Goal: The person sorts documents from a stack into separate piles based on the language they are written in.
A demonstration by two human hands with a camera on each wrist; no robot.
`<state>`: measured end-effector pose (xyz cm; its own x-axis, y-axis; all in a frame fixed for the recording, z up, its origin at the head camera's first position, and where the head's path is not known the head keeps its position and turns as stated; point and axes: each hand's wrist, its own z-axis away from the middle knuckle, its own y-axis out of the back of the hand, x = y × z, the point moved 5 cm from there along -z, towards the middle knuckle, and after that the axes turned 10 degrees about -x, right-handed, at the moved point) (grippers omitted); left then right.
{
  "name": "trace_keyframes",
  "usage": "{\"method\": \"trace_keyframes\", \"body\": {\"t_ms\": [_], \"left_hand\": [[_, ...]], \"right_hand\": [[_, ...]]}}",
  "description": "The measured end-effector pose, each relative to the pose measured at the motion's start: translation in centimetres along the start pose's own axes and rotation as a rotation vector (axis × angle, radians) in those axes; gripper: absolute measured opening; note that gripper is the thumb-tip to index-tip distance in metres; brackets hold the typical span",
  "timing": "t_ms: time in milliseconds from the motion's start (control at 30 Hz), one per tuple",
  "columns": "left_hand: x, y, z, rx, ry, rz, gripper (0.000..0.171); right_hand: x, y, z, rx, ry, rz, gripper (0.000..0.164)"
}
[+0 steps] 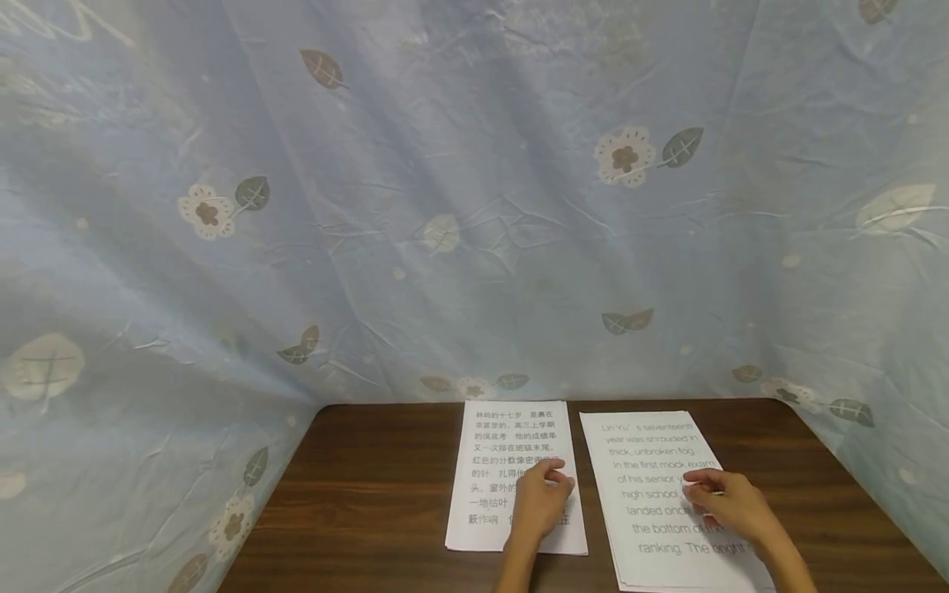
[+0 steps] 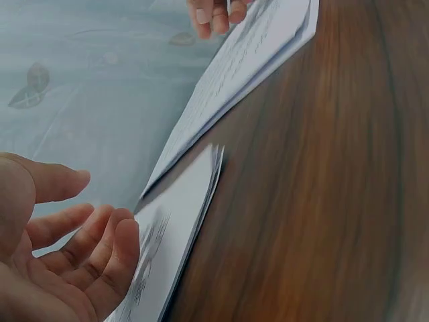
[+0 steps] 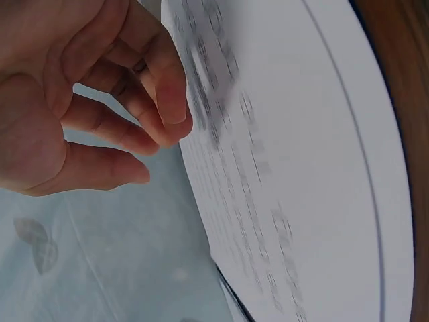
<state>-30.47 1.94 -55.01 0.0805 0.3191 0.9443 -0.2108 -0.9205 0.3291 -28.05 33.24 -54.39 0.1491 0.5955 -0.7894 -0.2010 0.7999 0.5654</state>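
Two stacks of printed paper lie side by side on the table. The left paper stack (image 1: 511, 428) carries large Chinese text; the right paper stack (image 1: 645, 461) carries English text. Over the lower right of the Chinese sheets is my left hand (image 1: 544, 498), its fingers loosely bent and nothing held. My right hand (image 1: 730, 502) hovers at the right side of the English sheets, fingers relaxed, thumb apart from them. In the left wrist view the left hand (image 2: 80, 251) shows a gap between thumb and fingers. The right wrist view has the right hand (image 3: 100, 100) beside the printed lines, holding nothing.
The dark wooden table (image 1: 356, 494) extends to both sides of the papers. Behind it and along the sides hangs a pale blue curtain (image 1: 474, 206) with leaf and flower prints, meeting the table's back edge. A narrow strip of wood separates the stacks.
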Motion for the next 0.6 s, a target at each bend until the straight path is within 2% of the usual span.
{"method": "trace_keyframes", "body": {"t_ms": [600], "left_hand": [[-2.4,6.4,0.2,0.053,0.016,-0.142,0.034]], "right_hand": [[-6.0,-7.1,-2.4,-0.010,0.062,-0.107,0.039]]}}
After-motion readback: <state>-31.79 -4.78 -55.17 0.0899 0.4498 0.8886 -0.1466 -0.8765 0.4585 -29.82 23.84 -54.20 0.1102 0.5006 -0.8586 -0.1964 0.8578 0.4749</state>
